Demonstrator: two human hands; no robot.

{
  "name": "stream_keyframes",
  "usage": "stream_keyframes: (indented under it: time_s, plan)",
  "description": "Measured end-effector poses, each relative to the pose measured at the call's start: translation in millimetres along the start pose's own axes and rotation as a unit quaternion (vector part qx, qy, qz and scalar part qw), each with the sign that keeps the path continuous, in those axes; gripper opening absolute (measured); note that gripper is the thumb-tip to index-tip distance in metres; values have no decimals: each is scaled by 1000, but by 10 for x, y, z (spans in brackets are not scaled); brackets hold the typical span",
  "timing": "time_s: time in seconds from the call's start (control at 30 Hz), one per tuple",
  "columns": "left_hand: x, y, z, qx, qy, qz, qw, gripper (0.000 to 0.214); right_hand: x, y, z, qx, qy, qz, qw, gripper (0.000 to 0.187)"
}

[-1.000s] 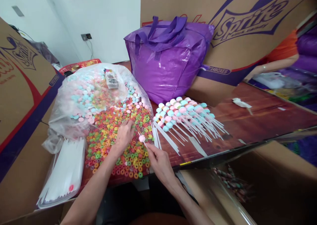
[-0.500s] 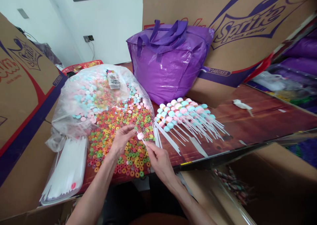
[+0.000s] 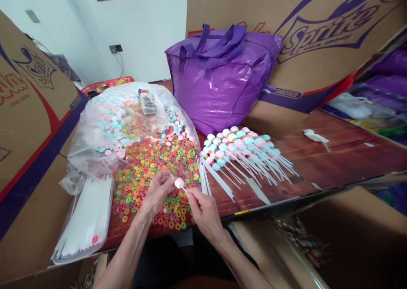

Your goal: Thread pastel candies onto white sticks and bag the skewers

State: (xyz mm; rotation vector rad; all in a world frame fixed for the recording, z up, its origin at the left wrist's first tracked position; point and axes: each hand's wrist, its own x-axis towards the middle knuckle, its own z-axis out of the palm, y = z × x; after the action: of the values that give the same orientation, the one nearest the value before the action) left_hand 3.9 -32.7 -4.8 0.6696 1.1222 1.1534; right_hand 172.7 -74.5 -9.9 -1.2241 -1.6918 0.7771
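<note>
My right hand [image 3: 200,206] pinches a thin white stick with a pink round candy [image 3: 179,182] on its tip. My left hand [image 3: 155,191] is curled just left of that candy, fingertips pinched near it; what they hold is too small to see. Both hands hover over a heap of coloured ring candies [image 3: 152,170] spilling from a clear plastic bag [image 3: 108,127] that also holds pastel round candies. To the right lies a pile of finished candy sticks [image 3: 238,151] with pink, blue and white heads on the wooden table [image 3: 333,153].
A clear packet of white sticks [image 3: 84,219] lies at the left front edge. A purple zip bag [image 3: 222,81] stands behind. Large printed cardboard boxes [image 3: 25,123] wall in the left, back and right. Loose white sticks [image 3: 203,180] lie beside the rings.
My left hand lifted off the ring pile and came back toward me to the candy. Both hands drew nearer the table's front edge.
</note>
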Motion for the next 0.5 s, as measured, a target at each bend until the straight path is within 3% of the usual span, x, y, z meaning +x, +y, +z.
stream_keyframes:
  time_s: [0.13,0.27,0.33,0.37,0.5]
  plan:
    - [28,73,69,31,-30,-3,999,48,52,32,-59,15,10,14,1000,30]
    - [428,340,191,190,-64,86,976,38,84,112,-115,43,43,56,997,29]
    - [776,481,279,348,-24,160,923,33,75,170,-117,62,69,73,993,29]
    - [965,537,329,447,18,196,873,30,65,198,-113,69,75,78,992,28]
    - [1617,602,531,541,48,226,808,22,30,269,-96,75,86,84,990,28]
